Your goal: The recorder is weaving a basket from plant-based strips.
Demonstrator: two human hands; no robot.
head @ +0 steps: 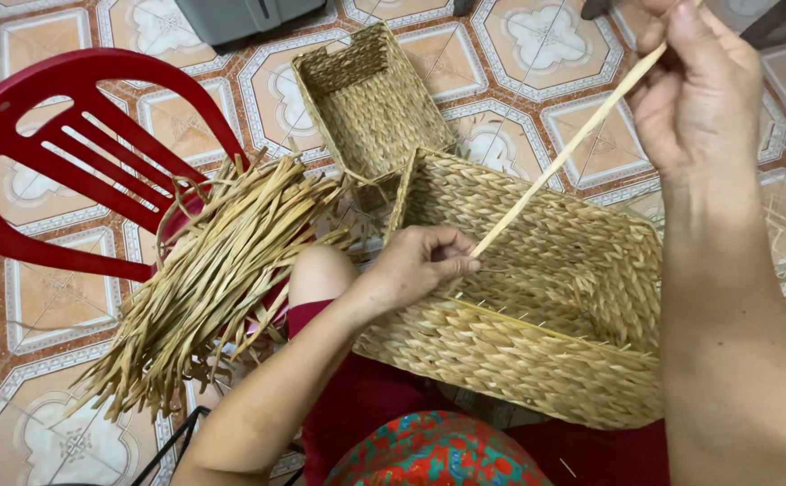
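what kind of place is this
Likely a home or small craft workspace for basket weaving: patterned tile floor, a red plastic chair holding a bundle of dried fibre strands, and woven baskets.

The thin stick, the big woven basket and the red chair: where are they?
thin stick (566,149), head view, mid-shaft.
big woven basket (537,360), head view, near wall.
red chair (15,117), head view, backrest rim.

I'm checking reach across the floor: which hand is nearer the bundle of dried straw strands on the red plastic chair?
Left. The left hand pinches a thin pale stick just right of the straw bundle; the right hand is raised far right.
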